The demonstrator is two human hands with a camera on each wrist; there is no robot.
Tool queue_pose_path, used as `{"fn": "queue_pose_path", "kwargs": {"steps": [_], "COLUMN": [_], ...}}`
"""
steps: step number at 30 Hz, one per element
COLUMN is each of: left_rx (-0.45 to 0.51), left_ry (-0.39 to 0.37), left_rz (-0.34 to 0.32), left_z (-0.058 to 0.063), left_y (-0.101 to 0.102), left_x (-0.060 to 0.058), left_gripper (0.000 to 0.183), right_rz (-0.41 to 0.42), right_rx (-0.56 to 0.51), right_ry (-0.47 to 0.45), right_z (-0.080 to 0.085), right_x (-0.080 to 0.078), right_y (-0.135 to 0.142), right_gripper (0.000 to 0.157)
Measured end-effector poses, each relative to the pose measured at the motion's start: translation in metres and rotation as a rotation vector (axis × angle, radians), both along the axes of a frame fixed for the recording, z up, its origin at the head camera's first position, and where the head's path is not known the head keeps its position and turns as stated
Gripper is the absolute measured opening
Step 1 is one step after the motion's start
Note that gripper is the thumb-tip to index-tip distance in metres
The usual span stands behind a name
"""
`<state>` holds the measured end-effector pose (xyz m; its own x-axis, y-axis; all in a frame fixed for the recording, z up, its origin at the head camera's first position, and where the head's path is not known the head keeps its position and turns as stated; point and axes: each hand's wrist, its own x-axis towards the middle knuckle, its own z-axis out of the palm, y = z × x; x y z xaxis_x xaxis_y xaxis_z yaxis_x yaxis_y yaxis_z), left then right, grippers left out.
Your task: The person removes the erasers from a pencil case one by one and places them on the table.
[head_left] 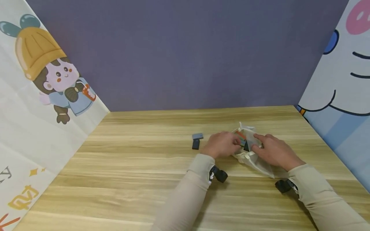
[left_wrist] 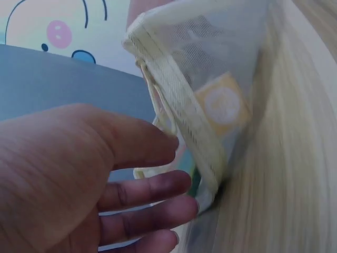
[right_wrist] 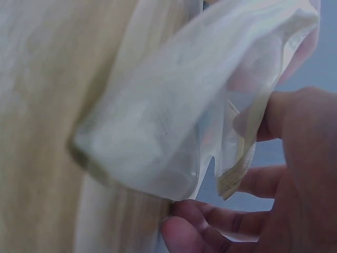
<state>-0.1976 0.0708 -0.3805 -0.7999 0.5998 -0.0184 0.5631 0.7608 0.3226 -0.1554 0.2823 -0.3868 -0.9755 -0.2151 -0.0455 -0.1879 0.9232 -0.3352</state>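
On the tabletop (head_left: 130,179), the bag (head_left: 257,162) is resting with its rim (left_wrist: 179,100) facing the loosely spread left hand (head_left: 220,144), while the right hand (head_left: 275,152) is pinching the opposite side.

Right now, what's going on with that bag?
The person's right hand holds a see-through drawstring bag by its edge, and the left hand is at its opening. Coloured things show inside. A small grey piece and a small black piece lie outside the bag, on the wooden table.
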Motion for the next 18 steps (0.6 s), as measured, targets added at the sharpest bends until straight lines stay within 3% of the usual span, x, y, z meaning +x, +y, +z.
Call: {"fn": "queue_pose_path", "kwargs": {"steps": [10,18], "left_rx": [-0.063,-0.079], "left_ry": [0.16,0.164], "left_rz": [0.062,0.073], "left_z": [-0.01,-0.011], "left_y": [0.017,0.029], "left_x": [0.003,0.003], "left_gripper": [0.017,0.021], "right_rz": [0.014,0.015], "right_rx": [0.006,0.02], "right_ry": [0.017,0.03], "right_z": [-0.001,0.001], "right_x": [0.001,-0.001], "right_y": [-0.002,0.0], "right_gripper": [0.062,0.061]}}
